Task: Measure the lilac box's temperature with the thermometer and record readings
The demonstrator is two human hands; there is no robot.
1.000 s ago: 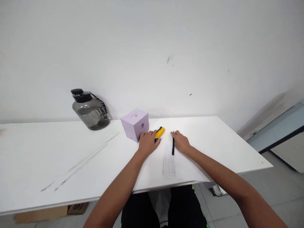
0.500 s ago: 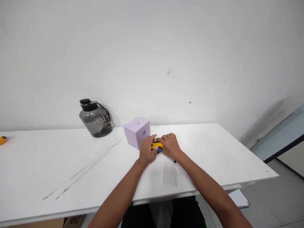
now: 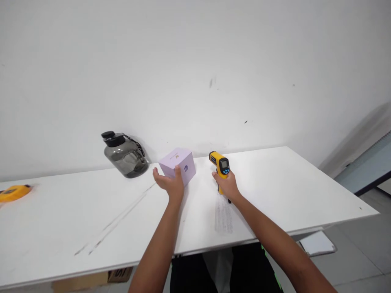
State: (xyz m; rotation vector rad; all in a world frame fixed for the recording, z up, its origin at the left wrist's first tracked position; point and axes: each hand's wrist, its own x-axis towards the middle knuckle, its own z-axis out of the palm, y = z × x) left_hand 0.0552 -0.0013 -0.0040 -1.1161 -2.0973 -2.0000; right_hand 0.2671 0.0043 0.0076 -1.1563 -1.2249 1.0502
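A yellow-and-black infrared thermometer (image 3: 224,165) is upright in my right hand (image 3: 228,186), whose fingers wrap round its handle. Its small screen and blue buttons face me, and its nose points toward the wall. Over to the left, my left hand (image 3: 172,185) is at the front corner of a lilac box (image 3: 187,169), thumb and fingers spread. Whether the palm touches the box I cannot tell. The box stands on the white table with a dark emblem on its right face.
A large grey see-through bottle (image 3: 126,158) with a black lid stands left of the box near the wall. At the far left lies a yellow-orange tool (image 3: 15,193), cut by the frame edge. The white table (image 3: 275,187) has grey marks (image 3: 223,217) near its front edge.
Both hands were together around the thermometer. Now the right hand alone holds it upright, while the left has let go and moved left to the box. The view has shifted slightly left.
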